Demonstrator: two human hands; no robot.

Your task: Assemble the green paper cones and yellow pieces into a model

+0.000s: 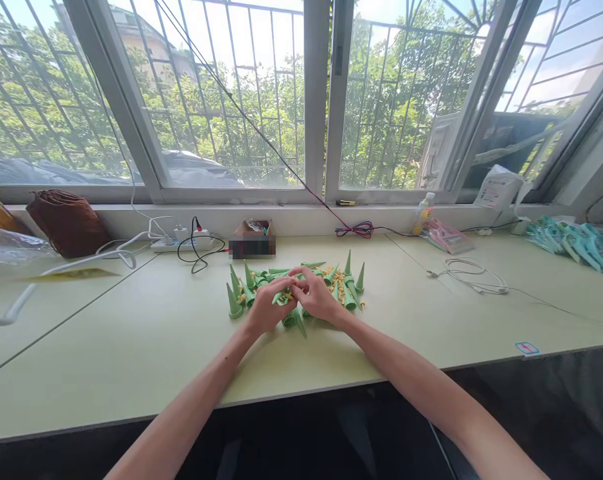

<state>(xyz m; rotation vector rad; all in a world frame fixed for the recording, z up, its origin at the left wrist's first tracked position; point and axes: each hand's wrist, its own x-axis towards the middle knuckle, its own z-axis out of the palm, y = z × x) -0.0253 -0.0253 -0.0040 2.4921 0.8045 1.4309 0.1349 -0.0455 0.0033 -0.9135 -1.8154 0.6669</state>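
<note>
- A wide grey-framed sliding window (317, 133) with bars beyond it ran across the far side.
- A pale yellow-green, flat surface (131, 347) stretched below it from left to right.
- A loose group of green, hollow, plastic-looking cones (234, 303) lay at the middle of the surface, some upright on their wide ends and others on their sides.
- Teal plastic pieces in clear wrapping (576, 243) were heaped at the far right.
- A dark brown, gathered cloth bag (67, 223) sat at the far left.
- The two hands met over the near middle of the group. The left hand (274, 303) was curled about one pale green, pointed cone (278, 297); the right hand (314, 293) was bent inward, its fingertips against the left's, and whether it pinched anything could not be told.
- A white, loosely coiled cable (474, 277) lay to the right, well apart from the cones.
- Small, yellow, irregular pieces (328, 272) were scattered between the cones, mostly right of the hands.
</note>
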